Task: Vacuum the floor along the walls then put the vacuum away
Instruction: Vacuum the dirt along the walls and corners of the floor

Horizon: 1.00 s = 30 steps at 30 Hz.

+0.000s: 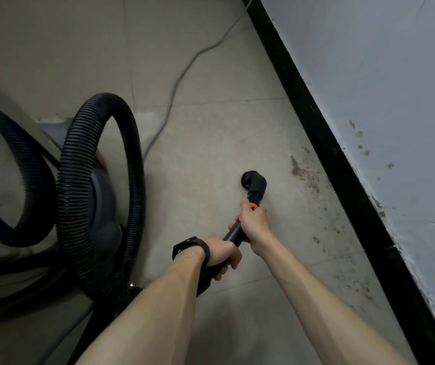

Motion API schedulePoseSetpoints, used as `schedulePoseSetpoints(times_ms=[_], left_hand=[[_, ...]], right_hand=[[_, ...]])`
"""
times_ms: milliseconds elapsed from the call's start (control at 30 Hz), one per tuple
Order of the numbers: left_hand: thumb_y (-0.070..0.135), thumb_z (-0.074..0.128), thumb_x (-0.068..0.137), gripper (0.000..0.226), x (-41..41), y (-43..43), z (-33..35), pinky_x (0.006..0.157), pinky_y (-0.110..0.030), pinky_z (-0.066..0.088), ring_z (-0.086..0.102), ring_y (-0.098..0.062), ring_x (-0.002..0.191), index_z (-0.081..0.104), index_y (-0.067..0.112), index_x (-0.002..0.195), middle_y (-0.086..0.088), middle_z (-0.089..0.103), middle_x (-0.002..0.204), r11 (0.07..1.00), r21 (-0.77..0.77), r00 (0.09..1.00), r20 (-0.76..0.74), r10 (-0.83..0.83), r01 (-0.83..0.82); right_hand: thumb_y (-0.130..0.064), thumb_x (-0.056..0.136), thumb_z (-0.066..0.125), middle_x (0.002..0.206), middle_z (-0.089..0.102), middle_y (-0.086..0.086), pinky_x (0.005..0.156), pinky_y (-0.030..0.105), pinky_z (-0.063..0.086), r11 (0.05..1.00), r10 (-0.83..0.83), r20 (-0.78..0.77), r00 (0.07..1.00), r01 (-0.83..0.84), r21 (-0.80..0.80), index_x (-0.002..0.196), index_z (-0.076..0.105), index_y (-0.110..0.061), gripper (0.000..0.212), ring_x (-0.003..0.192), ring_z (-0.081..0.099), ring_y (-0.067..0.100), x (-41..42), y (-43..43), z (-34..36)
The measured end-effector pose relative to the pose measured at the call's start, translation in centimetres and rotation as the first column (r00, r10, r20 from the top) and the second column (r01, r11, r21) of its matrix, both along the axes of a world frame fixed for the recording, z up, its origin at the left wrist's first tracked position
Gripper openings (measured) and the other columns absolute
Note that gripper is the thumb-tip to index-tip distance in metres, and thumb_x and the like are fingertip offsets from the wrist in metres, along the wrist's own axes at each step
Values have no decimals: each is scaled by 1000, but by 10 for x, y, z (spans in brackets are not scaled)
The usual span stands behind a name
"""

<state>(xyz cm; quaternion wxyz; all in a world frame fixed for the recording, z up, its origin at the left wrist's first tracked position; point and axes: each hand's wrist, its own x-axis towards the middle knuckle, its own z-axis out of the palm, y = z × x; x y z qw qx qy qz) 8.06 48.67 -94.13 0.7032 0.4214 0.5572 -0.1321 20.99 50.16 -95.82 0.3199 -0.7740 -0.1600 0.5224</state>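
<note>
Left grip (219, 252) and right grip (253, 222) both clasp the vacuum wand (233, 234). Its brush nozzle (253, 180) sits low over the floor (211, 127), near the black skirting (316, 133) — debris (306, 175) lies alongside. Risk: looped hose (71, 206) or trailing cord (179, 83) snagging — jerking the wand off line and missing the edge.

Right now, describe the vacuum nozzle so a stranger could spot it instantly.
Find the black baseboard under the wall. Beside it, the left hand and right hand grip a wand. The nozzle is the smooth elbow past its orange collar, unlike the ribbed hose.
</note>
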Motion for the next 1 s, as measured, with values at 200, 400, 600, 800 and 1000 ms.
schedulePoseSetpoints(times_ms=[200,400,600,800,1000], left_hand=[[18,72,41,12,-67,-13,-20,66,-32,52,62,-27,54,64,10,48,-11,63,61,991,-134,994,-101,-29,15],[16,72,40,14,-41,-5,-17,64,-31,48,56,-27,50,62,10,47,-11,60,59,998,-62,996,-94,-2,-4],[11,71,67,11,30,16,-12,68,-34,55,61,-23,55,64,5,74,-6,66,60,970,2,970,3,-243,243],[20,75,75,8,86,17,-16,82,-35,58,69,-16,69,68,16,78,6,72,67,898,160,908,24,-418,409],[25,73,76,9,107,16,-29,68,-25,53,65,-6,64,65,24,76,13,67,61,902,305,946,11,-323,305]], right_hand=[[-54,104,43,79,68,8,77,49,63,985,172,129,977,-172,-12,113,37,-10,45,69,76,30,-81,-15,-7],[-25,97,68,69,61,6,58,36,58,978,-169,-292,942,197,72,110,49,-7,30,52,64,21,-63,-14,-2],[-29,94,75,58,53,1,45,28,44,858,-453,-372,810,509,65,93,52,-12,28,41,46,16,-3,-23,-11],[-30,92,72,64,58,1,55,36,48,893,-427,-22,904,426,145,91,58,-9,25,44,50,17,51,-25,-15],[-32,93,71,66,59,1,57,36,51,931,-348,73,935,335,147,94,58,-10,26,48,53,17,75,-6,-14]])
